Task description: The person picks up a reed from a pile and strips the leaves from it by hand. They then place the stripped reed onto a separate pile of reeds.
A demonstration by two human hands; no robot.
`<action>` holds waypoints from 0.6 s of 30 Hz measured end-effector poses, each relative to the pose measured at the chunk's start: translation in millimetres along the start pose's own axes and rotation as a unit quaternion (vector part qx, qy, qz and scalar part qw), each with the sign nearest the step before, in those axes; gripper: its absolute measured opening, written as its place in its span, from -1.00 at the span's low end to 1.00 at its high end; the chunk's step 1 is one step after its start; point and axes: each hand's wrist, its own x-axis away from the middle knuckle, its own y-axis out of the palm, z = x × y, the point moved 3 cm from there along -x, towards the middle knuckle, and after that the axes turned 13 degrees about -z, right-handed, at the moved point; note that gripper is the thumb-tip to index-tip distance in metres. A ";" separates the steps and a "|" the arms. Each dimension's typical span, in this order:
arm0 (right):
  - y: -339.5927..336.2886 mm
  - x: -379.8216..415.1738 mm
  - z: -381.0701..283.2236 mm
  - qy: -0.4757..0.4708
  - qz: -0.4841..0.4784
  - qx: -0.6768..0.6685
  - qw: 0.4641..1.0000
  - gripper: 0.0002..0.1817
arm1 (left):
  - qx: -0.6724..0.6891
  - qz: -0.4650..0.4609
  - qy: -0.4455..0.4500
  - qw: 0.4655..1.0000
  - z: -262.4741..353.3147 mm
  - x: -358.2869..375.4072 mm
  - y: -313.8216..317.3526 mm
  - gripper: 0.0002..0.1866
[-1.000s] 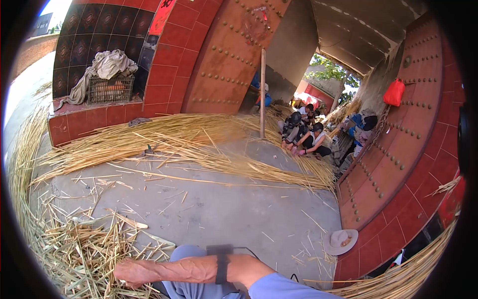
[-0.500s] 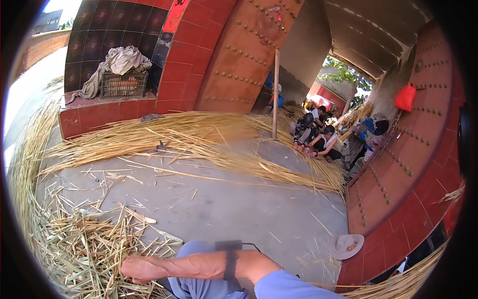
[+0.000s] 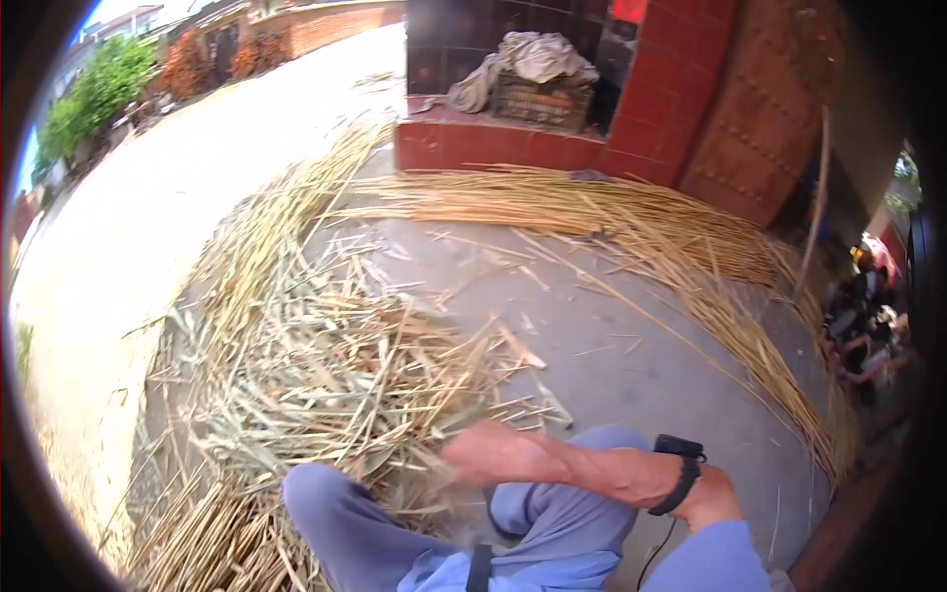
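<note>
My right hand (image 3: pixel 488 454) reaches across in front of my bent knee, over the edge of a pile of cut stalk pieces and dry leaf sheaths (image 3: pixel 326 375). Motion smears its fingers, so I cannot make out their pose or anything held in them. A black strap with a small box (image 3: pixel 679 464) is around the right forearm. My left hand is out of view. Close to my left knee (image 3: pixel 335 503) lies a bundle of thin brown stalks (image 3: pixel 217 543).
Long yellow stalks (image 3: pixel 552 202) lie along the red tiled ledge (image 3: pixel 493 146), with more stalks (image 3: pixel 266 237) beside the bright road. A crate (image 3: pixel 543 102) topped with a grey cloth (image 3: pixel 547 56) stands on the ledge. Other people (image 3: pixel 868 321) crouch at the far right by the doorway.
My view has swung left, bringing the road and more of the stalk pile into sight. The right hand still hangs by the pile; its fist, plain earlier, is now blurred.
</note>
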 end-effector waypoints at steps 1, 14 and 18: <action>-1.4 -0.5 -3.4 -0.020 0.019 0.000 1.000 -0.76 | 0.020 0.024 0.011 0.999 1.8 -8.7 -32.6 -0.70; -41.0 -38.5 -60.7 -0.033 -0.022 0.010 0.999 -0.74 | 0.134 -0.149 0.163 0.966 174.2 128.2 -1.0 -0.81; -78.2 -64.8 -96.2 -0.085 0.099 0.027 0.991 -0.64 | 0.127 -0.223 0.152 0.955 192.4 185.0 65.8 -0.84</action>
